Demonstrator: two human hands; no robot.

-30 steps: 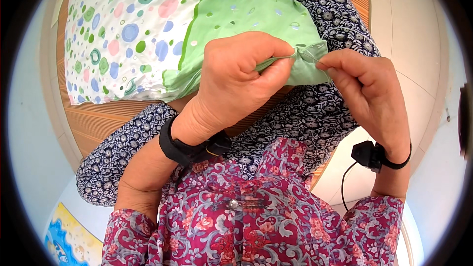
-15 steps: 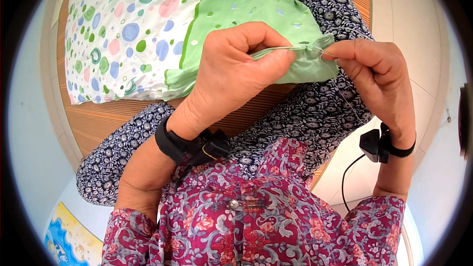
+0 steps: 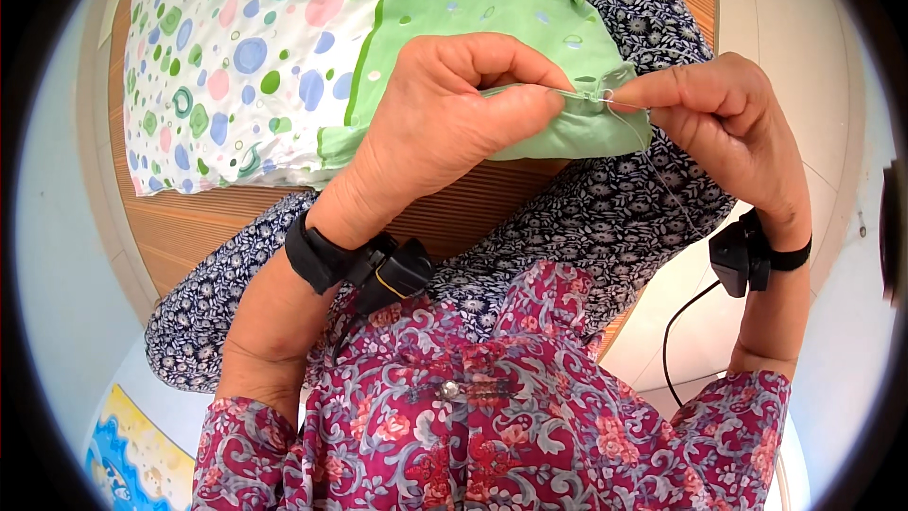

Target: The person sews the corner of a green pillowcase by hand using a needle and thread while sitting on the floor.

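Note:
My left hand (image 3: 445,123) pinches the folded edge of a light green cloth (image 3: 492,0) that is joined to a white pillowcase with coloured dots (image 3: 236,47). My right hand (image 3: 733,132) meets that edge from the right, its thumb and forefinger closed on a thin needle (image 3: 605,95). A pale thread (image 3: 667,185) runs down from the needle across the dark floral fabric on my lap (image 3: 586,218). Both wrists carry black bands with small devices.
The pillow lies on a brown wooden slatted surface (image 3: 189,227). A black cable (image 3: 676,331) hangs from the right wrist device. Pale tiled floor (image 3: 804,47) shows at the right. A blue and yellow patterned item (image 3: 123,454) sits at the lower left.
Both hands have shifted slightly up with the green edge. The right hand's fingers have closed in on the fold, and the thread now trails down from it.

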